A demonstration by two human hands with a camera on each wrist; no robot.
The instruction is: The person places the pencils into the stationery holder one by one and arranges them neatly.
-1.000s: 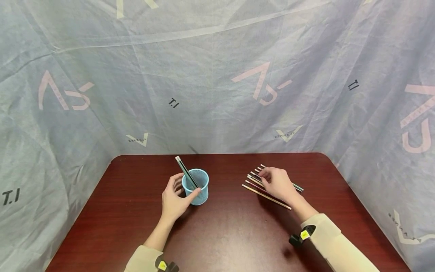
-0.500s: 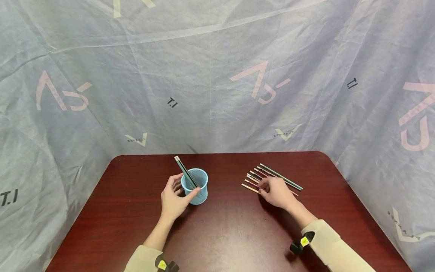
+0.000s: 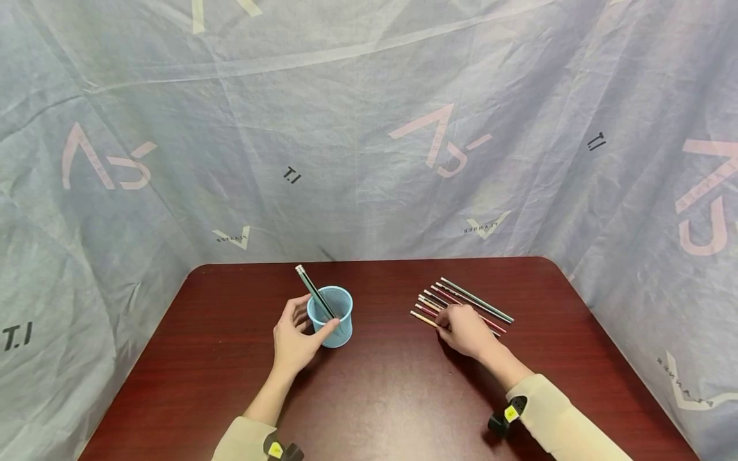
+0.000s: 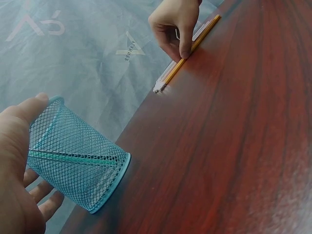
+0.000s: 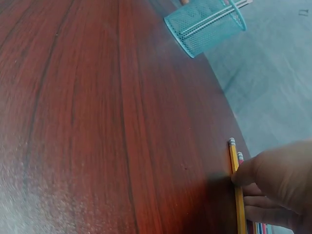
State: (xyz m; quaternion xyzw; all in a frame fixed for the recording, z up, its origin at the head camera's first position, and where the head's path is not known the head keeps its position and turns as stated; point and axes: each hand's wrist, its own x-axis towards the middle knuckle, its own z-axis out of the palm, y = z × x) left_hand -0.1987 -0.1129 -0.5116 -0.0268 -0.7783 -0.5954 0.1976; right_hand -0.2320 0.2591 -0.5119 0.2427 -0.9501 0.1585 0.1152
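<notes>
**One pencil in the cup, a row left on the table**

The left hand (image 3: 295, 339) curls round the light blue wire-mesh pencil cup (image 3: 331, 315), thumb on the near wall and fingers on the far side, so the cup stands steady on the dark red-brown wooden table (image 3: 380, 397). In the left wrist view the mesh shows one dark green pencil (image 4: 73, 158) lying slantwise inside; from the head view its silver-capped end sticks out above the rim, leaning away to the left. As far as the mesh lets one see, that is the only pencil in the cup.

The right hand (image 3: 466, 330) rests on the near end of the loose row of pencils (image 3: 469, 304), well apart from the cup, to its right. Its fingertips (image 4: 185, 48) press down on the yellow pencil with the eraser end (image 5: 236, 185), the one at the nearest edge of the row, with thumb and forefinger closing on it. The pencil lies flat on the wood, not yet lifted.

By my judgement the work is at an early stage: one pencil is stowed, the yellow one is just being taken up, and roughly half a dozen more, red, green and pale ones, lie side by side beyond it, untouched
</notes>
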